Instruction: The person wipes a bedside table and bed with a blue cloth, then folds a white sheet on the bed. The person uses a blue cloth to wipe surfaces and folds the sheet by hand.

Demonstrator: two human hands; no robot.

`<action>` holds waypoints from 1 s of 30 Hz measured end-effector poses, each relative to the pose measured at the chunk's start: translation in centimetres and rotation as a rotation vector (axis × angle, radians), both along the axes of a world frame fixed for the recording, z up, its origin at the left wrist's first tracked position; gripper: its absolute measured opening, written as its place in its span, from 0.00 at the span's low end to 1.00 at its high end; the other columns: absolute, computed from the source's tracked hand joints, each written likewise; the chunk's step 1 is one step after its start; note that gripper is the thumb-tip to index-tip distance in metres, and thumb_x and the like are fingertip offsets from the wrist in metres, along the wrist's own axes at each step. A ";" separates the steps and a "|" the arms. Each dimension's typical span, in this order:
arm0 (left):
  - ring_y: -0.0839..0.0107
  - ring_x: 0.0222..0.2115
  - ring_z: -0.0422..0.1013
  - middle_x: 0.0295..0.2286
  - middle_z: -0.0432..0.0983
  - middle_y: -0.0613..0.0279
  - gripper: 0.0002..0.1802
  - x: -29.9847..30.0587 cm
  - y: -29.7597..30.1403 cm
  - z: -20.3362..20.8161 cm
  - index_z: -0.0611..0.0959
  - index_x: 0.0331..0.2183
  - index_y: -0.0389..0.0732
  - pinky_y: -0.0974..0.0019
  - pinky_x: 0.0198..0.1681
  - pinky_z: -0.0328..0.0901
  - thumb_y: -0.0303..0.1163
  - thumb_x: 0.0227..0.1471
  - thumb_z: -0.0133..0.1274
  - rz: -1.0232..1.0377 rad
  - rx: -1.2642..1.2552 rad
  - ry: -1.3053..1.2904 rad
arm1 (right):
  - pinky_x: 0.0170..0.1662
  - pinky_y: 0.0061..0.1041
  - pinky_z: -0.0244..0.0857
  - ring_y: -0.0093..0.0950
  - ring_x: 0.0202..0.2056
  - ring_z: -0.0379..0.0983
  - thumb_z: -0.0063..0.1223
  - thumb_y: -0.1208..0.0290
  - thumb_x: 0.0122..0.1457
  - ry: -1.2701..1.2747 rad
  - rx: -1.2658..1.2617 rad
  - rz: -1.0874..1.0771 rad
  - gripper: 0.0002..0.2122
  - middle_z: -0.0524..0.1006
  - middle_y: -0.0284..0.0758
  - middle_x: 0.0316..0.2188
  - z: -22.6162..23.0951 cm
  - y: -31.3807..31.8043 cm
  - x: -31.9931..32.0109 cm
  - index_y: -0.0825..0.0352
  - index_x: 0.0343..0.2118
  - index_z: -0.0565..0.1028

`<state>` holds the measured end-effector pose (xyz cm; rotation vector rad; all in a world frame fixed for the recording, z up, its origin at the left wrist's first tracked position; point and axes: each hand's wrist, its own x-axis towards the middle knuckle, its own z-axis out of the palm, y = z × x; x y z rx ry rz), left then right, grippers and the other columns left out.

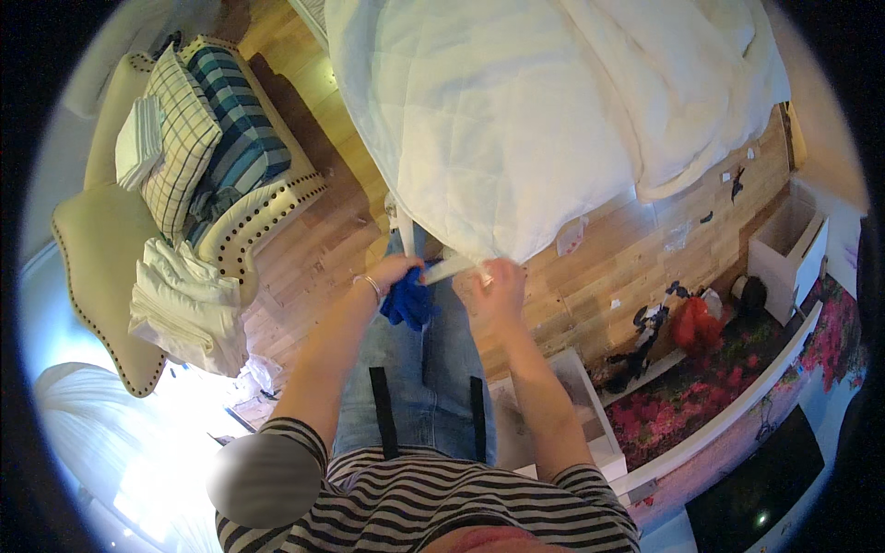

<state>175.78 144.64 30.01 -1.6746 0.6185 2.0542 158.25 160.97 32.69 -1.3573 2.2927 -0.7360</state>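
Observation:
My left hand, with a bracelet at its wrist, is closed round a bunched bright blue cloth that hangs below the fingers. A pale white strip spans the gap from that hand to my right hand. The right fingers are pinched at the strip's other end, close to the hanging edge of the white quilt. Whether the left fingers also grip the strip cannot be made out. Both hands are in front of my jeans, at about thigh height.
To the left stands a cream studded armchair with a checked pillow, striped blue bedding and folded white cloth. On the right, open white drawers, a red bag and scattered litter lie along the wooden floor.

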 end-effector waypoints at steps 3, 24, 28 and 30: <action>0.73 0.24 0.72 0.24 0.78 0.60 0.14 0.4 2.3 -0.2 0.81 0.23 0.39 0.71 0.30 0.66 0.38 0.51 0.50 -0.116 0.039 0.303 | 0.41 0.38 0.64 0.41 0.38 0.69 0.53 0.74 0.48 -0.118 0.121 0.335 0.16 0.70 0.37 0.43 1.2 -0.5 1.9 0.63 0.42 0.71; 0.75 0.32 0.70 0.30 0.77 0.64 0.16 -1.6 2.9 -11.5 0.82 0.33 0.38 0.72 0.37 0.62 0.41 0.53 0.49 -0.122 -0.224 -0.019 | 0.39 0.39 0.67 0.42 0.38 0.73 0.50 0.68 0.53 -0.112 0.546 0.092 0.18 0.76 0.48 0.35 -15.0 6.4 1.2 0.62 0.48 0.70; 0.73 0.28 0.71 0.28 0.77 0.60 0.12 -3.6 0.8 -18.4 0.81 0.34 0.38 0.71 0.33 0.64 0.35 0.51 0.51 -0.159 -0.638 -0.102 | 0.40 0.38 0.67 0.42 0.38 0.73 0.49 0.67 0.54 -0.069 0.605 -0.022 0.18 0.75 0.48 0.36 -19.6 4.1 -1.2 0.64 0.48 0.70; 0.73 0.28 0.70 0.28 0.77 0.61 0.12 -4.6 -0.4 -21.5 0.81 0.34 0.38 0.70 0.32 0.64 0.34 0.51 0.51 0.010 -0.657 -0.127 | 0.40 0.38 0.67 0.42 0.39 0.73 0.49 0.67 0.54 -0.057 0.637 -0.047 0.18 0.75 0.48 0.37 -21.2 3.0 -1.5 0.65 0.48 0.70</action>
